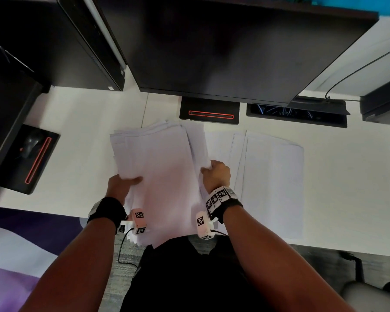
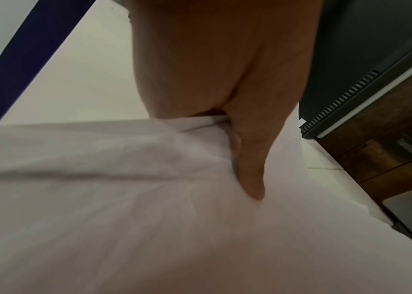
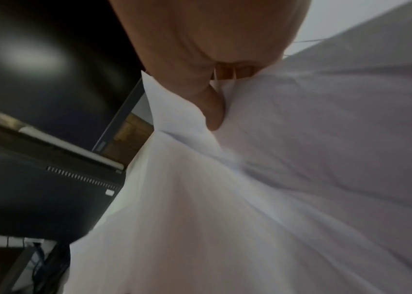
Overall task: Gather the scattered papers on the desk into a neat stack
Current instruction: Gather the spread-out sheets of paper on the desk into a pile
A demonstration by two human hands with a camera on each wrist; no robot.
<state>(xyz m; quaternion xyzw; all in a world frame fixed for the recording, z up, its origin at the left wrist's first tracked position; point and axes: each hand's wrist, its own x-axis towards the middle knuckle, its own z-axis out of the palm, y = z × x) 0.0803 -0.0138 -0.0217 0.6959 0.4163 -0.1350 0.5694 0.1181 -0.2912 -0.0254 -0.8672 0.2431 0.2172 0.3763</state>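
The left hand (image 1: 122, 184) and the right hand (image 1: 216, 174) each pinch a side of a thick bundle of papers (image 1: 162, 176), thumbs on top. The bundle hangs over the desk's (image 1: 88, 109) front edge, its sheets uneven. More loose sheets (image 1: 273, 176) lie flat toward the right edge. Gathering looks half done. Next, they likely need picking up too. There is bare desk at the left for tapping the bundle even.
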